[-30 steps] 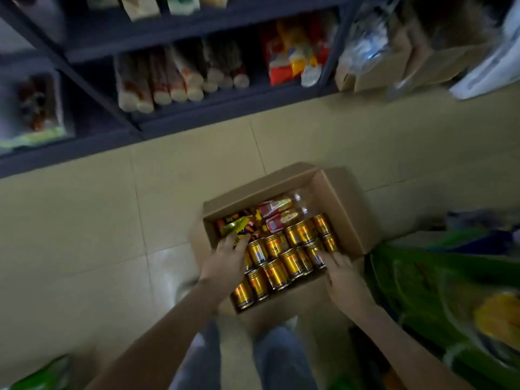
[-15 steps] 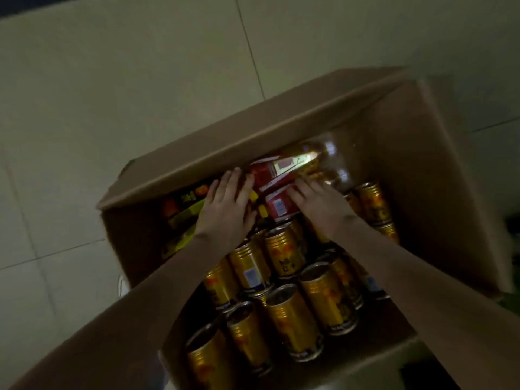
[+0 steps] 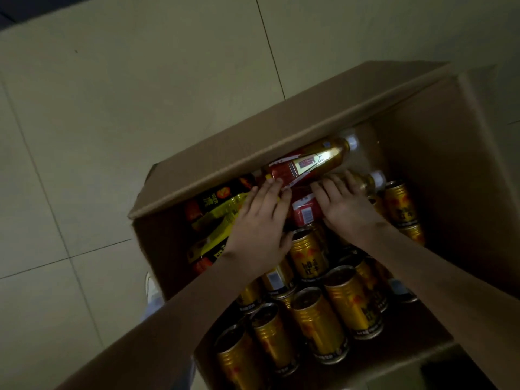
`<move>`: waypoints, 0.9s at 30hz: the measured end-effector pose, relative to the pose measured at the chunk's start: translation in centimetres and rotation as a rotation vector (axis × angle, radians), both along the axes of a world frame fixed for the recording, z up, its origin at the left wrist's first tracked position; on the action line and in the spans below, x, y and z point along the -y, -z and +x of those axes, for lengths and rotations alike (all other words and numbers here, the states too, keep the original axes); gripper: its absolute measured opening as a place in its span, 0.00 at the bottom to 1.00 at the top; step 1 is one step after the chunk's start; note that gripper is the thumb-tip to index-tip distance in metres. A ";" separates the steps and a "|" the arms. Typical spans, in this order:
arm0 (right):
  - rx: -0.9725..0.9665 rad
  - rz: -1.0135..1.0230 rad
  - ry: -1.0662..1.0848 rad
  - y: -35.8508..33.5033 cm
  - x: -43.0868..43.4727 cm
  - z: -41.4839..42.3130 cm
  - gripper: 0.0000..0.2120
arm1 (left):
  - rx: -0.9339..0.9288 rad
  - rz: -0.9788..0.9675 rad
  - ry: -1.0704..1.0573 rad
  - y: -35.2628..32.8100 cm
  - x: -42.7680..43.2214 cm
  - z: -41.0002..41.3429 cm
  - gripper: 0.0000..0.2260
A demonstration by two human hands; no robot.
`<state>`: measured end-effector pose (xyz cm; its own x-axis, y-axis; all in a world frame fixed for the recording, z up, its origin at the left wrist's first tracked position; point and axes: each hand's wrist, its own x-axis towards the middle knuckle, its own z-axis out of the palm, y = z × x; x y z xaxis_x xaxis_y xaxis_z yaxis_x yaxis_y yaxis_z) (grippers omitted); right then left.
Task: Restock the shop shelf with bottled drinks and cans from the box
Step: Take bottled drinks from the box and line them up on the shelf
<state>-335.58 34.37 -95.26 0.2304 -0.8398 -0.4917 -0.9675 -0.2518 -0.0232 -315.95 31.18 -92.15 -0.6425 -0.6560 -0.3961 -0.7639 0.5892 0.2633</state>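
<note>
Progress: early, by judgement. The cardboard box [image 3: 281, 130], centre-right of frame on the tiled floor [image 3: 112, 108], is packed with gold cans [image 3: 318, 319] and red-labelled bottles [image 3: 306, 164]. Left hand [image 3: 259, 229] and right hand [image 3: 346, 206] rest straight-fingered on the bottles, gripping nothing. Shelf not visible.

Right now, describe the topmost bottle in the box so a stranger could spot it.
Find the open cardboard box on the tiled floor. Behind its upright gold cans, bottles lie sideways along the far wall. The topmost bottle is tucked under the far flap, white cap pointing right, its red label catching light, unlike the yellow-and-black drinks to its left.
</note>
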 end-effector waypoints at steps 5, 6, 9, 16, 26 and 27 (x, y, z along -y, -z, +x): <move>0.217 -0.148 -0.002 -5.6 -0.7 0.6 0.32 | 0.101 0.001 0.024 -3.6 -0.3 -3.6 0.45; 0.255 -0.151 -0.004 -6.8 -0.8 1.0 0.31 | 0.155 -0.002 0.009 -4.5 -0.2 -4.2 0.45; 0.351 -0.167 0.028 -9.9 -0.6 2.1 0.29 | 0.218 -0.040 -0.050 -6.9 0.4 -4.8 0.38; 0.511 -0.160 0.505 -15.7 -0.9 2.5 0.34 | -0.022 0.616 -0.621 -13.4 5.2 -0.1 0.28; 0.597 -0.088 1.392 -7.4 2.6 5.8 0.38 | -0.706 0.909 -1.102 -13.1 13.0 5.2 0.26; 0.602 -0.083 1.434 -5.9 3.6 6.2 0.39 | -0.728 0.903 -1.110 -12.2 13.6 5.0 0.27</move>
